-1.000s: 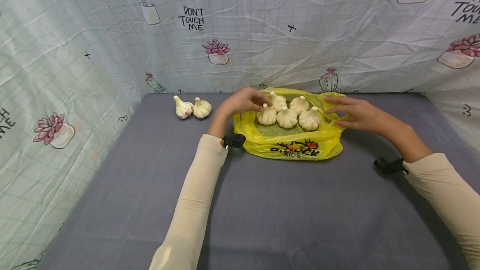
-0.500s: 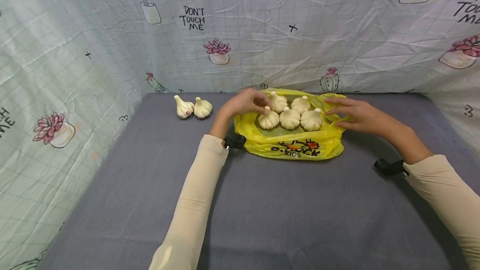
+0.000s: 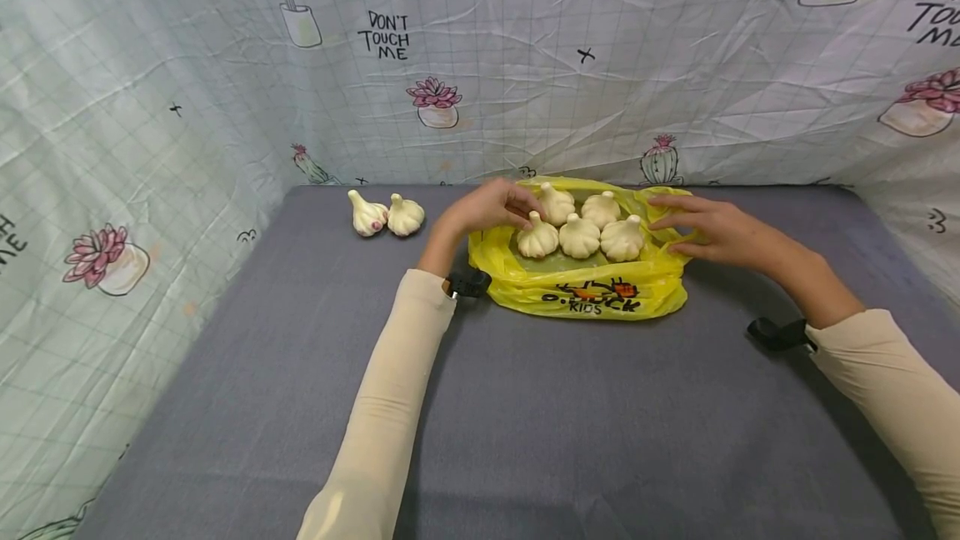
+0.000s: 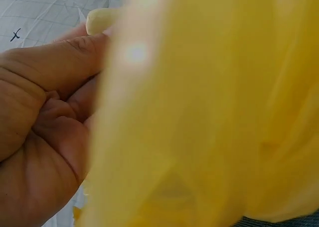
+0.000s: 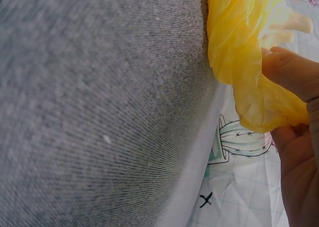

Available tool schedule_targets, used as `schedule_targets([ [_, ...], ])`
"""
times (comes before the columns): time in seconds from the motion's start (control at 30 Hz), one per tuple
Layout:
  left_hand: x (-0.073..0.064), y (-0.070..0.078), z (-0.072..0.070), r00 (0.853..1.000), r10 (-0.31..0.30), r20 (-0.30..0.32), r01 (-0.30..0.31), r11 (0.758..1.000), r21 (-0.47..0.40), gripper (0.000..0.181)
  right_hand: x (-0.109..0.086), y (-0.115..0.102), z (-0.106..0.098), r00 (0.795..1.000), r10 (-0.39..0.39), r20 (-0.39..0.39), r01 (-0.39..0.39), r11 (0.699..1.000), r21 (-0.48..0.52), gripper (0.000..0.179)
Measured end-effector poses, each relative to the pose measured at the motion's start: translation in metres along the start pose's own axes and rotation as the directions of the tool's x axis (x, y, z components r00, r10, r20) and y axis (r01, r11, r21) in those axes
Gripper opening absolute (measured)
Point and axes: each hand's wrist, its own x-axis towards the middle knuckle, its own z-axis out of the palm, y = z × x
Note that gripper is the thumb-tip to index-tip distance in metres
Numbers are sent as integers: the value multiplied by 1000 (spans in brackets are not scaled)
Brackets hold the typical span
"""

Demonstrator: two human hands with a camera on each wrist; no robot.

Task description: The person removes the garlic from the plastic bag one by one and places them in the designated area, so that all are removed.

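Grey and fabric-textured, the table carries a yellow bag by its far edge; fingers of the left hand pinch a garlic bulb inside, the right hand grips the bag's side. Behind hangs a plant-printed curtain.

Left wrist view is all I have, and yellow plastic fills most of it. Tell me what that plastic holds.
Observer: The head view shows five garlic bulbs inside an open yellow bag.
Operator: Now give me what is happening on the bag's far right side.
Observer: There the person's right hand holds the plastic; the right wrist view shows its edge between thumb and fingers.
Operator: Report any bulbs outside the bag.
Observer: Two more bulbs lie side by side on the gray table, to the left of the bag.
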Motion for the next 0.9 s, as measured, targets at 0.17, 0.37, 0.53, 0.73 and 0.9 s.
schedule_targets([
  [0.17, -1, -2, 1, 999, 20, 36, -20, 1000, 24, 26, -2, 0, 1, 1000, -1, -1, 1, 1000, 8, 60],
  [0.37, -7, -3, -2, 993, 71, 89, -68, 997, -34, 29, -1, -3, -2, 1000, 14, 8, -14, 1000, 14, 58],
  [0.53, -16, -1, -4, 991, 104, 83, -93, 987, -130, 26, 0, -3, -3, 1000, 20, 18, -20, 1000, 16, 57],
  [0.73, -25, 6, -7, 989, 148, -23, -150, 975, -167, 33, 3, -3, -5, 999, 37, 29, -38, 999, 6, 54],
  [0.9, -37, 17, -9, 987, 149, -63, -158, 969, -189, 39, 3, -5, -5, 999, 47, 28, -47, 999, -8, 53],
])
